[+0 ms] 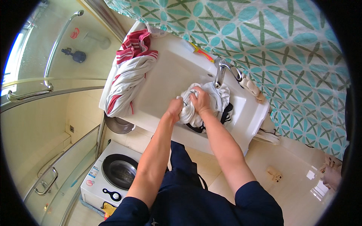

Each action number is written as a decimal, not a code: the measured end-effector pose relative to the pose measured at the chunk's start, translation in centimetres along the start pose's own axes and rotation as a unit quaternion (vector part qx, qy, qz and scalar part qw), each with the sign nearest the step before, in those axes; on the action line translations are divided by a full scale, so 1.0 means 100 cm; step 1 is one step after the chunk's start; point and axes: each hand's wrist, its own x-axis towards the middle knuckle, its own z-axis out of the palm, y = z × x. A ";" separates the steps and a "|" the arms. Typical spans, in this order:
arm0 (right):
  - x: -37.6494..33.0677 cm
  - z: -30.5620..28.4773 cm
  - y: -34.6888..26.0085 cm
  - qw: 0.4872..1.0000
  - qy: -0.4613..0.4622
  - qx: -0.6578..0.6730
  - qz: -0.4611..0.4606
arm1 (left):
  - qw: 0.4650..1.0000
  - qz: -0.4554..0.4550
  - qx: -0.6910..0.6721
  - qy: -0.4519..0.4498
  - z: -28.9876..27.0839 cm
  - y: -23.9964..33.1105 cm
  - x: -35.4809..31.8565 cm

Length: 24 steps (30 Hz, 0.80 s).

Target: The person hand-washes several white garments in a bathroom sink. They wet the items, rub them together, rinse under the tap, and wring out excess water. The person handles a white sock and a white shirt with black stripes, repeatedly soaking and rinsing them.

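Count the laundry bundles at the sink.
2: red-and-white bundle, left end of the sink; white bundle, held by left hand and right hand. Folds may hide more.

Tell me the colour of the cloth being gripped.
The gripped cloth is white, with black fabric showing beside it; the head view shows this.

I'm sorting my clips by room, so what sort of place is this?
Probably a bathroom also used for laundry: there's a glass shower enclosure, a white basin with clothes in it, and a washing machine nearby.
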 end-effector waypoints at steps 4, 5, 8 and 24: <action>-0.008 -0.043 -0.009 0.993 -0.095 0.061 0.022 | 0.987 -0.067 -0.071 -0.126 0.004 0.040 -0.051; -0.014 -0.059 -0.020 0.989 -0.106 0.096 0.023 | 0.987 -0.053 -0.080 -0.132 0.005 0.052 -0.064; -0.041 -0.108 -0.064 0.985 -0.074 0.157 -0.014 | 0.983 -0.048 -0.115 -0.137 0.015 0.091 -0.098; -0.059 -0.060 0.004 0.964 -0.085 -0.250 0.000 | 0.532 0.370 0.742 0.175 0.011 0.046 -0.073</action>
